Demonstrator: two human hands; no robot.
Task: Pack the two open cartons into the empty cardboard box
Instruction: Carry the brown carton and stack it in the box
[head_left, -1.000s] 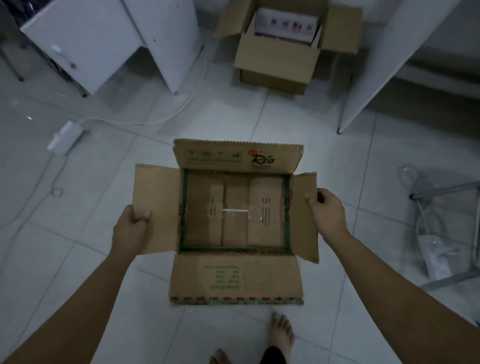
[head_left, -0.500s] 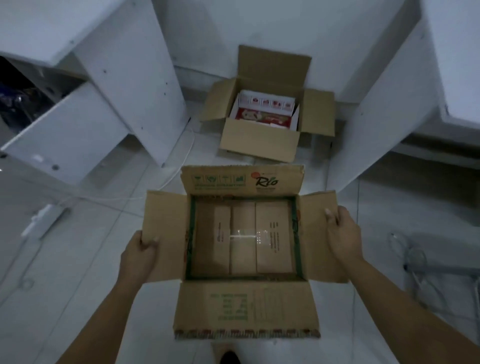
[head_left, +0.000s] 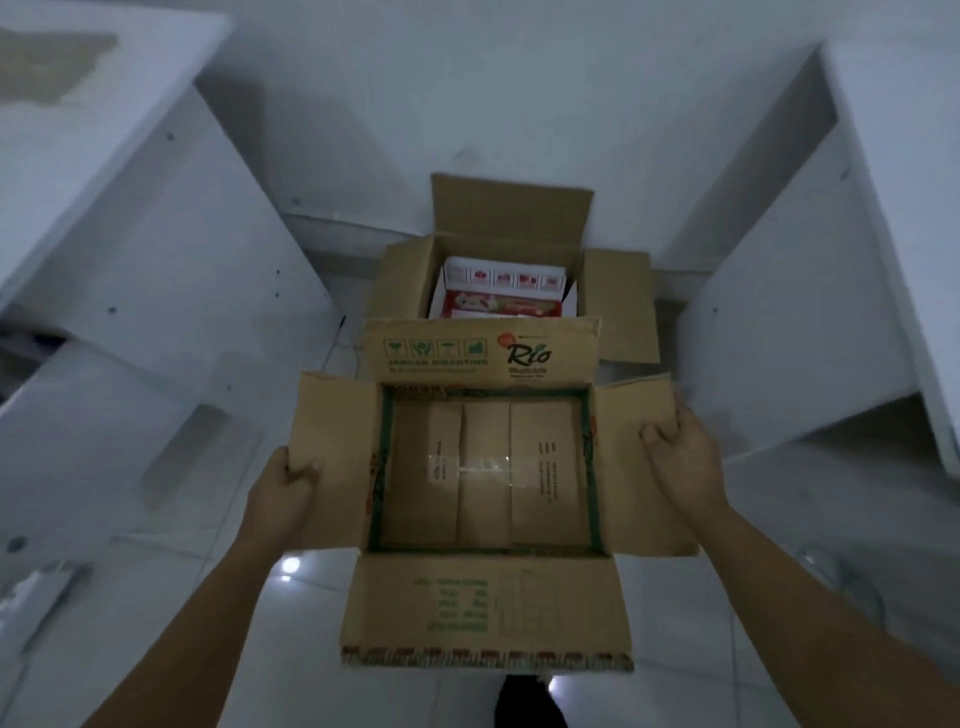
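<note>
The empty cardboard box (head_left: 488, 478) is held above the floor, the left hand (head_left: 283, 499) and right hand (head_left: 680, 457) each clamped on a side flap. It looks light and stiff; the flaps may bend, so gripping the walls seems safer. Just beyond it sits a second box (head_left: 615, 306) holding cartons (head_left: 501, 296).

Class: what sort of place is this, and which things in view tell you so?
Probably a storeroom or back room: white cabinets on a tiled floor, and a second open box of packaged goods on the floor.

Empty cardboard box (head_left: 483, 608): brown, green rim band, green print, black "Rio" logo, red-patterned flap edge. Far box (head_left: 511, 218): plain brown. Carton (head_left: 503, 291) inside: white and red.
</note>
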